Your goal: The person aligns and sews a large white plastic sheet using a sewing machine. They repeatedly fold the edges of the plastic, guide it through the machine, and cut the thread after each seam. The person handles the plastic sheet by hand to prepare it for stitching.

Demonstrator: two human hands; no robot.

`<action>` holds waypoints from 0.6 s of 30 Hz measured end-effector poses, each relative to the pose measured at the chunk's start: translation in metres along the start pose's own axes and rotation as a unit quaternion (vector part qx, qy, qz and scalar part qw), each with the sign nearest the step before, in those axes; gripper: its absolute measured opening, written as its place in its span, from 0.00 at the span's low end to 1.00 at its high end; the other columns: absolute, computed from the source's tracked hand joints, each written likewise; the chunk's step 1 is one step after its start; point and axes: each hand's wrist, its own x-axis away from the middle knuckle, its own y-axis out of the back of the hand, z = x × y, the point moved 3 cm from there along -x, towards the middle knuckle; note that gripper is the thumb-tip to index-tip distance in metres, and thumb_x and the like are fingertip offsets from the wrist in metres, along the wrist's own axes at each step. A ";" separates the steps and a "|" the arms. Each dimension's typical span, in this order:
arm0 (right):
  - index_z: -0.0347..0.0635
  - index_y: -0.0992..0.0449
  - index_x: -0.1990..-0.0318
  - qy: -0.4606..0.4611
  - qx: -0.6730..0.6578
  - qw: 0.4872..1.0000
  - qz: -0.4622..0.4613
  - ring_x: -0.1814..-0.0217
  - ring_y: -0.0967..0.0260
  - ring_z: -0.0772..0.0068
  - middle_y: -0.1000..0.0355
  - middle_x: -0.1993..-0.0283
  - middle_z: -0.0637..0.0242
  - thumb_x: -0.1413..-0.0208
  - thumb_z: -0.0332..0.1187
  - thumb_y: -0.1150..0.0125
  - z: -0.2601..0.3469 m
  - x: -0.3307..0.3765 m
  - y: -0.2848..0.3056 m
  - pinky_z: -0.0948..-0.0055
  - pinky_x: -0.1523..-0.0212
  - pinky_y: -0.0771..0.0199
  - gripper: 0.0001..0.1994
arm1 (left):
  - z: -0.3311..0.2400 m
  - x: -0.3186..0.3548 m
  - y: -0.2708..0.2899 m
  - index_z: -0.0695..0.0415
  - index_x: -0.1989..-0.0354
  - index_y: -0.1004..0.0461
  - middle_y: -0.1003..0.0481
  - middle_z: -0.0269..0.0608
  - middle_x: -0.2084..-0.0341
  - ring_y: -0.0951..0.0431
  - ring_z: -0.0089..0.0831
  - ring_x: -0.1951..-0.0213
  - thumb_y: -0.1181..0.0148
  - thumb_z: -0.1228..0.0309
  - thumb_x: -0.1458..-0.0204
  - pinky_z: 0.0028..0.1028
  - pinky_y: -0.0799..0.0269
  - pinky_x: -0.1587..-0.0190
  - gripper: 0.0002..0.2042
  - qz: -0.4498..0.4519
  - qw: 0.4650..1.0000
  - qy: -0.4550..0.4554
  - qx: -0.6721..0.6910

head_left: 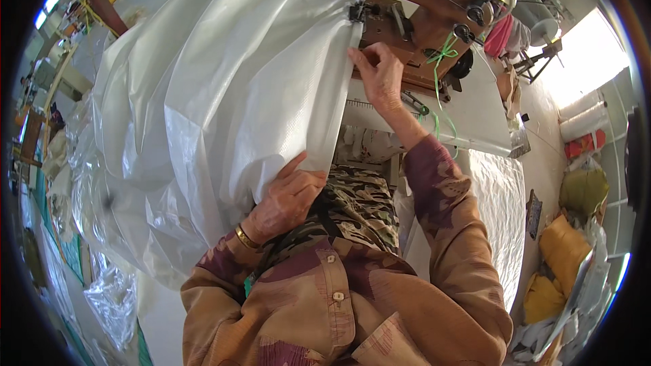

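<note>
A large sheet of white woven plastic (pixel 230 88) drapes over the table, its right edge running up to the presser foot of a brown sewing machine (pixel 420 7). Close below the foot, my right hand (pixel 381 74) pinches that edge between thumb and fingers. Lower down, near my lap, my left hand (pixel 288 196) grips the same edge, fingers curled with the forefinger stretched along the sheet. The stretch of edge between my hands is nearly straight. Light green string (pixel 444 51) is tied on the machine and hangs past my right forearm.
Right of the machine lies a white tabletop (pixel 475 115), with white sheeting (pixel 498 210) below it. Yellow-orange bundles (pixel 559 257) and a green bundle (pixel 584 186) are heaped along the right wall. Crumpled clear plastic (pixel 112 298) lies at lower left.
</note>
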 end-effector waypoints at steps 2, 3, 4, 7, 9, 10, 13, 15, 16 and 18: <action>0.32 0.25 0.71 -0.131 -0.114 0.982 0.073 0.78 0.35 0.81 0.30 0.79 0.68 0.42 0.43 0.33 -0.006 0.003 -0.010 0.76 0.77 0.34 0.19 | -0.002 -0.002 -0.009 0.61 0.73 0.29 0.23 0.40 0.66 0.19 0.35 0.55 0.44 0.88 0.56 0.52 0.39 0.33 0.07 0.014 1.000 -0.014 -0.021; 0.31 0.23 0.70 -0.163 -0.168 0.968 0.093 0.79 0.36 0.85 0.30 0.78 0.72 0.40 0.41 0.36 -0.006 0.005 -0.015 0.80 0.79 0.36 0.18 | -0.001 -0.003 -0.016 0.62 0.74 0.29 0.24 0.40 0.66 0.19 0.35 0.55 0.44 0.88 0.55 0.51 0.39 0.33 0.06 0.025 0.999 -0.026 -0.035; 0.30 0.23 0.72 -0.144 -0.173 0.970 0.091 0.79 0.37 0.84 0.30 0.79 0.71 0.40 0.41 0.36 -0.011 0.007 -0.021 0.77 0.79 0.37 0.18 | 0.001 -0.005 -0.020 0.62 0.74 0.29 0.24 0.40 0.66 0.19 0.35 0.56 0.44 0.87 0.55 0.51 0.40 0.33 0.06 0.035 0.999 -0.024 -0.034; 0.27 0.24 0.74 -0.094 -0.195 0.972 0.092 0.78 0.41 0.83 0.33 0.81 0.71 0.39 0.41 0.38 -0.021 0.013 -0.038 0.72 0.78 0.38 0.21 | 0.006 -0.003 -0.027 0.62 0.73 0.29 0.25 0.41 0.66 0.19 0.34 0.58 0.44 0.86 0.54 0.53 0.43 0.32 0.05 0.052 0.998 -0.013 -0.039; 0.27 0.25 0.74 -0.120 -0.233 0.962 0.074 0.77 0.42 0.84 0.34 0.81 0.74 0.38 0.41 0.39 -0.022 0.022 -0.038 0.72 0.78 0.39 0.21 | 0.006 -0.009 -0.023 0.62 0.72 0.29 0.25 0.40 0.65 0.20 0.34 0.59 0.45 0.86 0.53 0.54 0.43 0.31 0.05 0.053 0.997 -0.013 -0.049; 0.27 0.25 0.74 -0.134 -0.252 0.956 0.066 0.76 0.43 0.85 0.35 0.81 0.76 0.38 0.40 0.40 -0.027 0.023 -0.040 0.73 0.78 0.40 0.21 | 0.005 -0.011 -0.022 0.62 0.72 0.29 0.25 0.40 0.64 0.20 0.34 0.59 0.46 0.86 0.53 0.54 0.44 0.31 0.05 0.054 0.997 -0.012 -0.054; 0.34 0.29 0.78 -0.120 -0.300 0.944 0.062 0.76 0.48 0.87 0.41 0.80 0.80 0.36 0.43 0.40 -0.040 0.020 -0.047 0.75 0.78 0.44 0.22 | 0.013 -0.017 -0.026 0.63 0.69 0.29 0.27 0.40 0.64 0.22 0.35 0.59 0.49 0.82 0.47 0.54 0.46 0.30 0.03 0.085 0.994 -0.008 -0.073; 0.40 0.32 0.80 -0.094 -0.334 0.936 0.052 0.76 0.51 0.87 0.44 0.80 0.82 0.36 0.45 0.40 -0.054 0.015 -0.056 0.76 0.79 0.47 0.23 | 0.016 -0.029 -0.023 0.63 0.70 0.28 0.27 0.39 0.64 0.21 0.35 0.61 0.47 0.85 0.50 0.55 0.45 0.31 0.04 0.072 0.995 -0.003 -0.075; 0.38 0.29 0.76 -0.103 -0.335 0.934 0.067 0.75 0.47 0.88 0.40 0.78 0.81 0.35 0.45 0.41 -0.054 0.014 -0.056 0.78 0.77 0.43 0.22 | 0.018 -0.034 -0.022 0.64 0.70 0.28 0.26 0.38 0.64 0.21 0.34 0.62 0.47 0.86 0.51 0.55 0.44 0.32 0.05 0.065 0.995 0.002 -0.077; 0.35 0.22 0.69 -0.122 -0.337 0.928 0.099 0.73 0.39 0.90 0.30 0.74 0.79 0.34 0.47 0.42 -0.054 0.015 -0.054 0.82 0.74 0.36 0.21 | 0.029 -0.046 -0.023 0.64 0.68 0.27 0.27 0.38 0.65 0.21 0.35 0.63 0.47 0.86 0.49 0.55 0.43 0.32 0.04 0.050 0.994 -0.003 -0.096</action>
